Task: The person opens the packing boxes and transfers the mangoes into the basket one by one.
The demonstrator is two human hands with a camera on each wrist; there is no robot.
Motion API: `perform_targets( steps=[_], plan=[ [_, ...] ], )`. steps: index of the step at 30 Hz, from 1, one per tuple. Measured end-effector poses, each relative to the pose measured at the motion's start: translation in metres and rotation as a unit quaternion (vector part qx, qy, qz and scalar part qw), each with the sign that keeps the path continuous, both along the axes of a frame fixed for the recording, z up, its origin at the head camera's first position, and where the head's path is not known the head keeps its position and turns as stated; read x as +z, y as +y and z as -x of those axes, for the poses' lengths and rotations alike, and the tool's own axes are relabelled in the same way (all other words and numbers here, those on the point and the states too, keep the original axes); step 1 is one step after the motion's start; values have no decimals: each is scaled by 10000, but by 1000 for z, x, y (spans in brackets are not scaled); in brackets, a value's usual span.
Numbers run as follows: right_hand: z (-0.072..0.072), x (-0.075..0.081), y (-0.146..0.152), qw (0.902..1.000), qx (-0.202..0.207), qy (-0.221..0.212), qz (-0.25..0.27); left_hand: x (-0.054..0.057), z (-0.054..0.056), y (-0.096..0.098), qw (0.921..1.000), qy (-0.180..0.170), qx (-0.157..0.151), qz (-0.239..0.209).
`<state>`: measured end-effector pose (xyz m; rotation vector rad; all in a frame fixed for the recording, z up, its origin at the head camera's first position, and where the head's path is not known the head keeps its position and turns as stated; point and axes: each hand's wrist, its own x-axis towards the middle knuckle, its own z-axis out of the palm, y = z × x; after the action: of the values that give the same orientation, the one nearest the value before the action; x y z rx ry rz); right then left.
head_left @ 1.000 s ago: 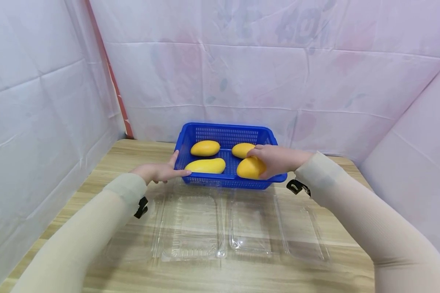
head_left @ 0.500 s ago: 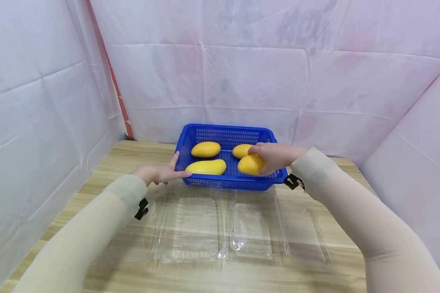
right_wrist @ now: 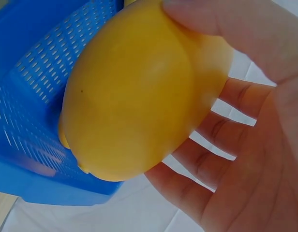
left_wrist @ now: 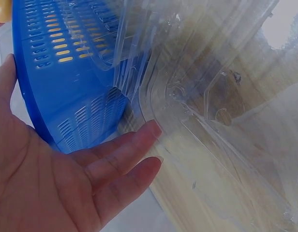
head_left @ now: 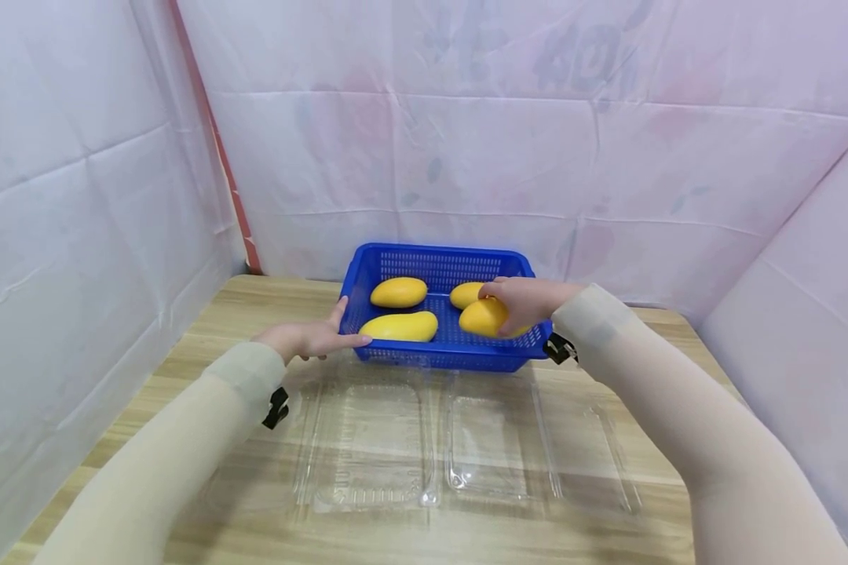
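A blue slotted plastic basket (head_left: 434, 349) stands at the back of the table, with mangoes in it. My right hand (head_left: 526, 302) grips an orange-yellow mango (head_left: 480, 318) over the basket's right front part. In the right wrist view this mango (right_wrist: 139, 96) lies between the thumb and the spread fingers. Behind it another mango (head_left: 464, 294) is partly covered. A mango (head_left: 399, 292) and a longer, paler yellow mango (head_left: 399, 326) lie in the left half. My left hand (head_left: 307, 339) rests at the left front corner, thumb at the rim, fingers (left_wrist: 125, 154) extended outside the wall.
Clear plastic clamshell boxes lie open on the wooden table (head_left: 367, 541) before the basket, one box (head_left: 371, 496) at centre left and another (head_left: 491, 488) to its right. White patterned cloth (head_left: 495, 157) hangs behind and at both sides.
My right hand has raised the mango slightly, and the right forearm has swung inward to the left. The left hand stays at the basket corner.
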<state>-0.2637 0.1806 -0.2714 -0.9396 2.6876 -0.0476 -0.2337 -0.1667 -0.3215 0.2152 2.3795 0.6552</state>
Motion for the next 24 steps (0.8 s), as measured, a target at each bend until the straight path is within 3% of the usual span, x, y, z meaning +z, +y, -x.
perform_targets(
  steps=[13,24],
  plan=[
    [21,-13,3,9995,-174,-114,-235,-4,-1,2,10000,45,56,-65],
    [28,-14,4,9997,-122,-137,-137,-3,0,0,10000,62,21,45]
  ],
)
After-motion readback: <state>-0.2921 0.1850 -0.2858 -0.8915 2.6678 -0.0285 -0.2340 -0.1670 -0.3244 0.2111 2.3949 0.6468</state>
